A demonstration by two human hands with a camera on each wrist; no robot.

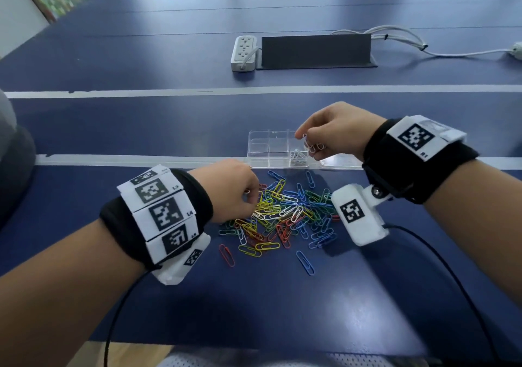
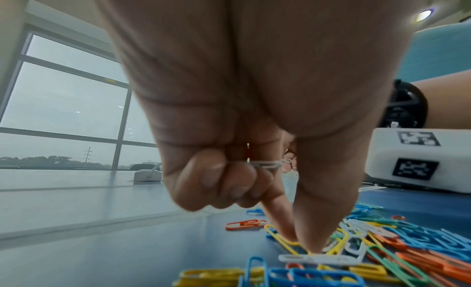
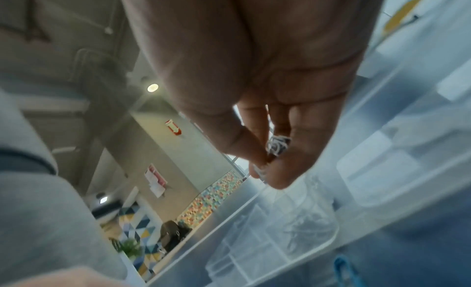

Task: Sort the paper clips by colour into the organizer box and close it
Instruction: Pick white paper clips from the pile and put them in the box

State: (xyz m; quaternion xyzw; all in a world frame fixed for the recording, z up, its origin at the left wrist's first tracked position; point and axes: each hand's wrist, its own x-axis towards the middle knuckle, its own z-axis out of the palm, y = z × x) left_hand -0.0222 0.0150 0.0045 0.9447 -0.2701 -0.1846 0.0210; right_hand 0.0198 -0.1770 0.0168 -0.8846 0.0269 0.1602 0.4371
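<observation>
Our right hand (image 1: pixel 336 129) pinched white clips (image 1: pixel 313 145) in its fingers (image 3: pixel 282 170), organizer box (image 1: pixel 258 151) just below. Our left hand (image 1: pixel 233 190) gripped white clips (image 2: pixel 265 164), fingers (image 2: pixel 280 221) pressing the pile (image 1: pixel 285 214).

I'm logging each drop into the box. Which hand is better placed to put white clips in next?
Right hand: it holds white clips above the organizer box; the left hand is down at the pile.

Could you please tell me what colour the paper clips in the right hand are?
White; the paper clips in the right hand show best in the head view.
</observation>
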